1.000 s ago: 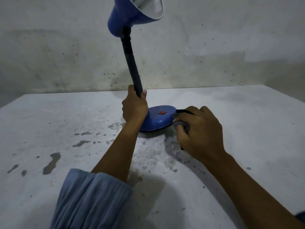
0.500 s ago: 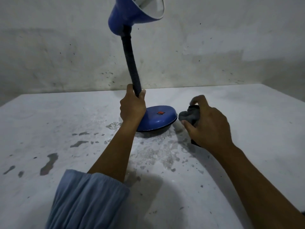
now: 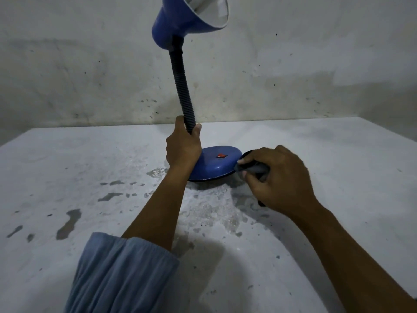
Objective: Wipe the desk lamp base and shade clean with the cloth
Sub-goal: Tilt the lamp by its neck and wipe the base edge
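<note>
White tabletop [image 3: 316, 143], paint chipped in grey patches [image 3: 68, 223] at left; stained, speckled whitewashed wall [image 3: 90, 64] behind; dim lighting, possibly from above.

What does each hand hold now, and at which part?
The left hand grips the lamp at the bottom of its black neck. The right hand holds a bunched dark cloth against the base edge.

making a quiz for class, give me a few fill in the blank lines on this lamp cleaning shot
1. The left hand grips the lamp's black ____.
2. The right hand holds a dark cloth against the edge of the blue ____.
3. The small switch on top of the base is ____ in colour.
4. The shade at the top is ____ on the outside.

Missing words: neck; base; red; blue
</note>
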`<state>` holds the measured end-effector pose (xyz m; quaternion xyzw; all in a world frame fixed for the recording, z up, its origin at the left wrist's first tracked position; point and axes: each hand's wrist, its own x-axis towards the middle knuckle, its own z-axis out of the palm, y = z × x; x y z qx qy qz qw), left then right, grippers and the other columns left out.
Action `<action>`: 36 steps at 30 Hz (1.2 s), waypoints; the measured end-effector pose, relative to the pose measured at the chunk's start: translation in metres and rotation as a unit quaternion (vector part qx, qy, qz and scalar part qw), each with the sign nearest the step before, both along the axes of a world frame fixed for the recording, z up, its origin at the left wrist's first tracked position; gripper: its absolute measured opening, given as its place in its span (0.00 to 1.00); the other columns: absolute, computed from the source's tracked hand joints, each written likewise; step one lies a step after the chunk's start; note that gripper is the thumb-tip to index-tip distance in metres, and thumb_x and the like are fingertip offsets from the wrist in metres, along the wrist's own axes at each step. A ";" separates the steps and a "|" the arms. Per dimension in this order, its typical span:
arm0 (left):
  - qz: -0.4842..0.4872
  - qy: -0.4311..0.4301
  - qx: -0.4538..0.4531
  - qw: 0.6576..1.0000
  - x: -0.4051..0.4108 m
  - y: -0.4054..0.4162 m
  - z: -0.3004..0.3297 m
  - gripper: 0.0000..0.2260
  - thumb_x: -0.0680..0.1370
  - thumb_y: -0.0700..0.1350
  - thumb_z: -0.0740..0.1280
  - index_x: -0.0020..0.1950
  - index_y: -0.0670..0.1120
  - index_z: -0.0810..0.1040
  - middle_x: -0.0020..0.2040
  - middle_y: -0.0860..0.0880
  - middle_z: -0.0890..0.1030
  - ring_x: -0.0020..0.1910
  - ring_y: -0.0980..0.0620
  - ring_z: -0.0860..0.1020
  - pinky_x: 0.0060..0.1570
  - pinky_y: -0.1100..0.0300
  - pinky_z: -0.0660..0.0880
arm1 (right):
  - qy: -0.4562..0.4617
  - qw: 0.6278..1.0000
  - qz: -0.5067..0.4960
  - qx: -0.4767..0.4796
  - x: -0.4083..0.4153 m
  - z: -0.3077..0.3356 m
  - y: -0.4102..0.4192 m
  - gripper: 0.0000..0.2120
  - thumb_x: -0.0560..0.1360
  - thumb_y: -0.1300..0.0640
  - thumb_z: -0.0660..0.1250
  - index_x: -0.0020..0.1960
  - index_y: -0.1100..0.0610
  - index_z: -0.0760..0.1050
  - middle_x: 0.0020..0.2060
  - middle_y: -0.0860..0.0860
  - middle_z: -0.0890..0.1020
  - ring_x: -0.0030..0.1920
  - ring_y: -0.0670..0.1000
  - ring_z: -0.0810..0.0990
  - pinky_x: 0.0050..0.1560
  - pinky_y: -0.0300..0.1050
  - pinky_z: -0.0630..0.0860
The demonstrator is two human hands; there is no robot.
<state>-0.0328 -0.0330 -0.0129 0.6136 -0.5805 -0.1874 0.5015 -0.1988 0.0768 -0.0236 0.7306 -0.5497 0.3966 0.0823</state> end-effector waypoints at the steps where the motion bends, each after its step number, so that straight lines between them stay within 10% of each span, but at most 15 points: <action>1: 0.001 0.002 0.001 1.000 0.000 0.000 0.000 0.15 0.80 0.53 0.60 0.63 0.48 0.68 0.57 0.46 0.78 0.55 0.44 0.76 0.48 0.58 0.67 | 0.003 1.000 -0.025 -0.011 -0.002 0.000 -0.001 0.10 0.66 0.58 0.71 0.48 0.50 0.80 0.42 0.44 0.83 0.39 0.46 0.69 0.34 0.32 0.62; 36: 0.000 0.011 -0.003 1.000 0.000 0.004 0.002 0.14 0.80 0.52 0.59 0.63 0.48 0.68 0.55 0.47 0.78 0.51 0.48 0.75 0.46 0.58 0.68 | -0.070 0.996 -0.054 -0.019 0.009 -0.005 -0.008 0.13 0.70 0.51 0.69 0.53 0.53 0.77 0.45 0.50 0.83 0.43 0.54 0.80 0.45 0.49 0.78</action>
